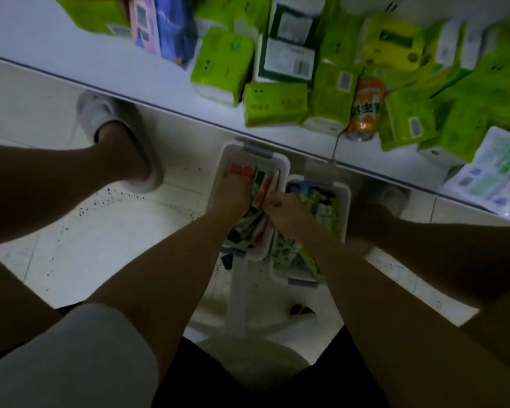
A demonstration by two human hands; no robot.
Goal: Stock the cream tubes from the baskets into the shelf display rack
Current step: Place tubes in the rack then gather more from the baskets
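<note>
At frame centre, the left hand [231,193] and right hand [280,208] reached into the left basket [283,163], fingers curled among cream tubes [258,179]; their exact grip was unclear. A second basket [346,195] sat just right, below the shelf [159,83].

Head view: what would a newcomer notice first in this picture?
First, the two hands meeting low in the middle: the left hand reaches into the left basket and the right hand grips cream tubes beside it. Next, the bright green tissue packs on the white shelf above, with one orange can among them.
</note>
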